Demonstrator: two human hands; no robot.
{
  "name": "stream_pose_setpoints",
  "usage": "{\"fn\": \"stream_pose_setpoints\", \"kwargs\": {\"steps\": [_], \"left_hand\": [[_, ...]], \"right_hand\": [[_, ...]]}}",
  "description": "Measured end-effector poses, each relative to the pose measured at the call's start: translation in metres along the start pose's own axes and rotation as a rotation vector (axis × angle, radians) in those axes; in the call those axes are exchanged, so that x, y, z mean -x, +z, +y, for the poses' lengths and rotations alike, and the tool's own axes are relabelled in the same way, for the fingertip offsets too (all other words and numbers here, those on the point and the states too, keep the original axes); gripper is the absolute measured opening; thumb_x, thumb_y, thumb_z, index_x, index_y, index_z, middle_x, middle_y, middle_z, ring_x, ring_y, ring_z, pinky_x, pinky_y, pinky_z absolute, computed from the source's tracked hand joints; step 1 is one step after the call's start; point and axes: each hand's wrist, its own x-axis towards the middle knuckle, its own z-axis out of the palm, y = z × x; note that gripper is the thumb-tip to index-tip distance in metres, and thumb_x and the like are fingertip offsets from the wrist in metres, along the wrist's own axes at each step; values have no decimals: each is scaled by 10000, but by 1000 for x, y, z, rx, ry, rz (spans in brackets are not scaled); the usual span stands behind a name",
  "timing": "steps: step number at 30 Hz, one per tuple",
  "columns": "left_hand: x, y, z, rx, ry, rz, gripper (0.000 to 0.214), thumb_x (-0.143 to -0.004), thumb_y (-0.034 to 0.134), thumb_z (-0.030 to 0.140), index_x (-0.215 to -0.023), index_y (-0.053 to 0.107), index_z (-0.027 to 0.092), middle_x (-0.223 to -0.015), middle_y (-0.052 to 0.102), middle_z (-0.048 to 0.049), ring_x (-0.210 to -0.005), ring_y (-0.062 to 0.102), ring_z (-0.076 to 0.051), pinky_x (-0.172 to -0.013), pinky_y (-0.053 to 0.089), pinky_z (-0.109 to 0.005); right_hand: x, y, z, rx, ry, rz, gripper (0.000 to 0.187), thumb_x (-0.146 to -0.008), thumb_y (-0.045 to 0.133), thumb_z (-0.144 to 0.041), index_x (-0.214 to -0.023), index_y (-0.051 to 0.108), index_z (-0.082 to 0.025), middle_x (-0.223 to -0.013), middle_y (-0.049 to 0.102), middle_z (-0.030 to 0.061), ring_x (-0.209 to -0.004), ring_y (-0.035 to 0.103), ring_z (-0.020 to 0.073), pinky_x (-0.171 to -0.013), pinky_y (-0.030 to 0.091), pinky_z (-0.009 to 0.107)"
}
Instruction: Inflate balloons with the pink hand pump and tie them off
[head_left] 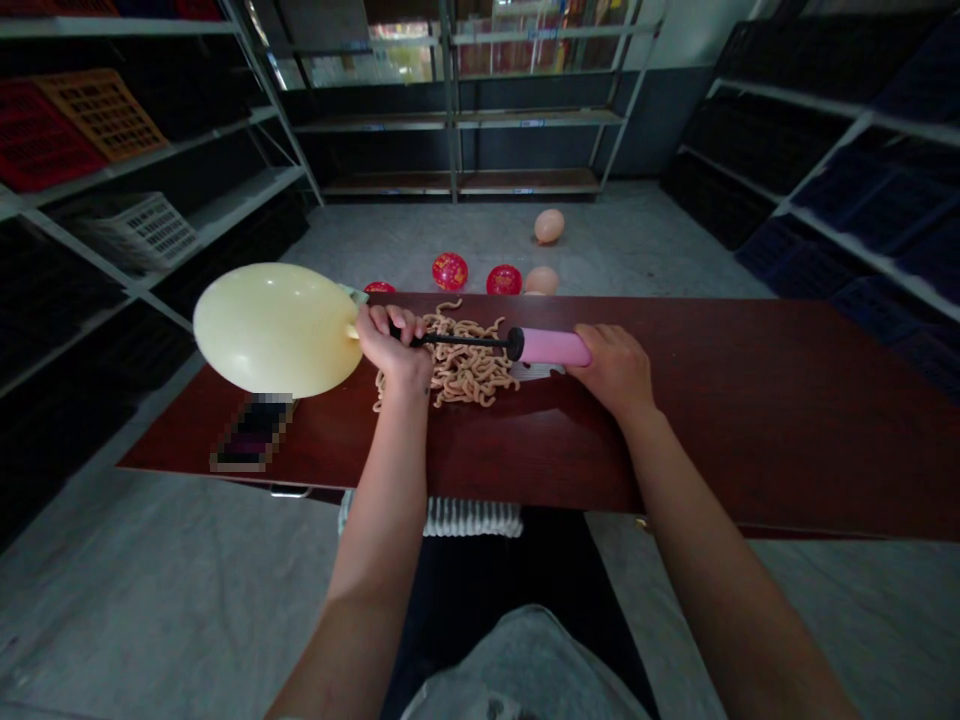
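A pink balloon pump (553,347) lies level across my two hands above the table, its black rod drawn out of the barrel. My right hand (615,368) grips the barrel's right end. My left hand (394,345) is wrapped around the black end of the pump. At that hand's left side sits an inflated pale yellow balloon (277,328), its neck against my fingers; how the neck meets the pump is hidden. Below the rod, a heap of uninflated tan balloons (472,375) is spread on the dark red table (720,400).
A blurred-out phone-like object (255,432) rests near the table's left front edge. Past the far edge, red balloons (450,271) and a peach balloon (549,226) lie on the floor. Shelves with crates (101,110) stand left and right; a metal rack (454,120) stands behind.
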Motion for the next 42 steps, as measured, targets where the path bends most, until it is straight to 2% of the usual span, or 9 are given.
{"fn": "stream_pose_setpoints", "kwargs": {"steps": [4,8,14,20,24,32,37,42], "left_hand": [[-1,3,10,-6,19,-57,515,-996,432,356,-554,216,203,-462,283,53,-350,182,-64,-381,198,-245],[5,8,9,-16,-4,-76,537,-1009,410,361,-537,215,196,-443,277,54,-335,173,-56,-368,186,-236],[24,21,-10,-31,-87,-166,577,-1016,395,381,-507,200,193,-412,285,47,-314,169,-50,-347,181,-235],[42,23,-32,-77,-159,-200,577,-1019,381,370,-498,210,193,-406,302,39,-316,195,-54,-347,205,-229],[45,21,-38,-60,-148,-182,565,-1018,373,353,-499,218,192,-404,319,37,-313,211,-57,-359,211,-233],[35,18,-28,-29,-121,-109,543,-1018,366,377,-524,236,193,-425,338,43,-325,216,-60,-380,217,-235],[28,15,-22,-9,-90,-58,537,-1019,368,399,-541,233,196,-434,342,48,-340,211,-61,-395,231,-233],[21,12,-9,35,-56,-61,532,-1021,368,371,-537,230,198,-436,330,46,-344,195,-63,-393,226,-240]], "right_hand": [[2,2,-6,-45,19,12,335,-857,566,-376,-1111,639,-171,-1020,690,107,-917,582,248,-751,399,322],[5,3,-10,-80,-14,-34,331,-802,616,-405,-1036,670,-177,-937,720,85,-851,633,232,-689,399,302],[4,-1,-23,-182,-98,-68,371,-783,621,-436,-1064,677,-198,-910,749,55,-772,679,212,-631,402,286],[3,-7,-39,-212,-102,-68,400,-792,627,-468,-1059,682,-176,-854,738,74,-739,676,213,-595,377,283],[2,-3,-34,-218,-83,-64,376,-789,637,-468,-1042,684,-194,-860,741,61,-753,669,208,-605,366,278],[-2,-3,-26,-111,-78,-6,333,-846,596,-434,-1049,678,-183,-915,725,71,-815,636,201,-665,373,281],[2,0,-8,10,-63,-9,362,-864,564,-466,-1074,662,-187,-925,707,79,-844,613,221,-657,360,291],[2,-2,9,92,-29,-15,337,-871,549,-433,-1066,656,-179,-958,705,91,-851,609,233,-697,376,311]]}}
